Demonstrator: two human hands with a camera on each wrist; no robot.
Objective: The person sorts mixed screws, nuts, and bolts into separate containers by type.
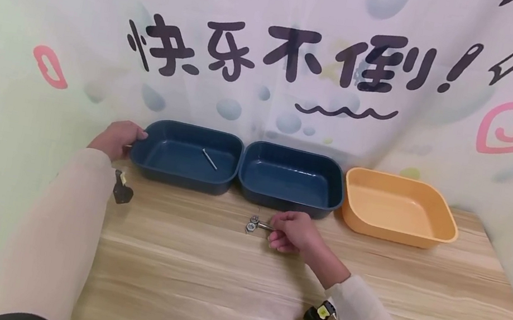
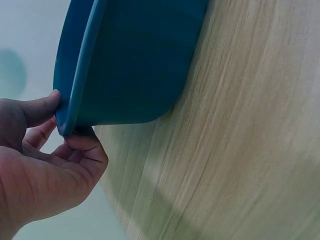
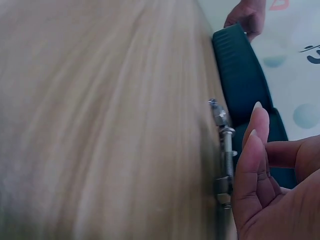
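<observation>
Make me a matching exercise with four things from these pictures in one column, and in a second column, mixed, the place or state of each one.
Things:
1. left blue tub
2. middle blue tub
3. orange tub
4. bolt with nuts

Places or states:
A. lies on the table, at the right hand
B. holds one thin metal rod
C. stands farthest right
D. nothing visible inside, between two tubs

Pairs: 1-B, 2-D, 3-C, 4-A

Small metal parts by the right hand, too tiny to identify.
</observation>
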